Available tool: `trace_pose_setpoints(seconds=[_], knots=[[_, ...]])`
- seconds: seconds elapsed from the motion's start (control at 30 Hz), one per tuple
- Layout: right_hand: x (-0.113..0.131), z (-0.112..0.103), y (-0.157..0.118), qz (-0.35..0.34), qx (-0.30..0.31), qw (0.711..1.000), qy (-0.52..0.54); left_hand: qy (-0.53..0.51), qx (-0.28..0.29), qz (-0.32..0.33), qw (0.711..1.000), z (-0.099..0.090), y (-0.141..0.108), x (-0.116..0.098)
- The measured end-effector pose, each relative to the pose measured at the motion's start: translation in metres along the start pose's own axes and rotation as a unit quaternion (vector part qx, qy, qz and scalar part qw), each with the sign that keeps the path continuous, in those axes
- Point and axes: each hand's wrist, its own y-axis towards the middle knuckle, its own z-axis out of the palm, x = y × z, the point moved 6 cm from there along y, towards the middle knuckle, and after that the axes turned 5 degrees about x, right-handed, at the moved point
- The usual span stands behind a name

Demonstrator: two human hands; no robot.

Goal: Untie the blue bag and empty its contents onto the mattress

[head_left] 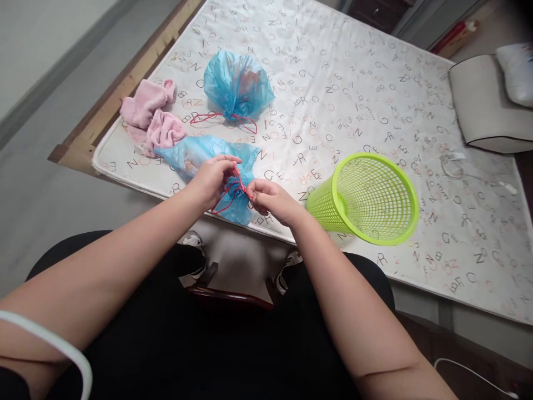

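Observation:
A blue plastic drawstring bag (208, 147) lies at the near edge of the letter-printed mattress (366, 100), its neck gathered around red drawstrings (237, 180). On the left of the neck, my left hand (214, 178) is closed with the red string between its fingers. From the other side, my right hand (268, 200) pinches the string close to the gathered plastic. Farther back sits a second blue bag (237, 83), full and drawn shut, with its red string loops spread on the mattress.
Pink cloth (154, 114) lies in a heap at the left, touching the nearer bag. A lime-green mesh wastebasket (375, 200) stands to the right of my right hand. At the far right are a beige cushioned item (483, 105) and a thin cable (453, 166).

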Motion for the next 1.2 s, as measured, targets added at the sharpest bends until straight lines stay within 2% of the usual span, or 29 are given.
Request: trace_pose_setpoints(seconds=[0.1,0.2,0.3,0.37,0.47,0.57,0.73,0.83,0.93,1.07,1.2], knots=[[0.0,-0.002,0.001,0.003,0.002,1.0,-0.014,0.003,0.008,0.006,1.0,0.003,-0.003,-0.003],[-0.003,-0.007,0.003,0.007,0.0,0.997,-0.076,0.067,0.045,0.018,0.997,0.008,-0.005,-0.005],[-0.009,-0.014,0.004,0.02,-0.031,0.994,-0.099,0.168,0.093,0.013,0.981,0.009,-0.005,-0.004],[-0.012,-0.019,0.004,0.026,-0.065,0.996,-0.061,0.187,0.104,-0.002,0.977,0.006,-0.003,-0.002],[-0.016,-0.026,0.004,0.038,-0.124,0.991,0.028,0.161,0.077,-0.017,0.984,0.0,0.001,-0.003],[-0.022,-0.037,0.003,0.061,-0.208,0.973,0.086,0.107,0.02,0.018,0.994,-0.006,0.004,-0.01],[-0.035,-0.062,-0.004,0.08,-0.35,0.923,0.142,-0.068,-0.073,0.056,0.993,-0.019,0.003,-0.02],[-0.04,-0.075,-0.01,0.072,-0.427,0.887,0.161,-0.181,-0.087,0.057,0.978,-0.024,0.0,-0.027],[-0.042,-0.078,-0.01,0.037,-0.449,0.869,0.206,-0.231,-0.061,0.037,0.97,-0.023,-0.002,-0.033],[-0.037,-0.075,-0.005,-0.053,-0.426,0.847,0.314,-0.22,-0.033,0.018,0.975,-0.02,-0.004,-0.032],[-0.037,-0.08,-0.007,-0.057,-0.441,0.814,0.375,-0.158,-0.073,0.051,0.983,-0.033,0.001,-0.03]])
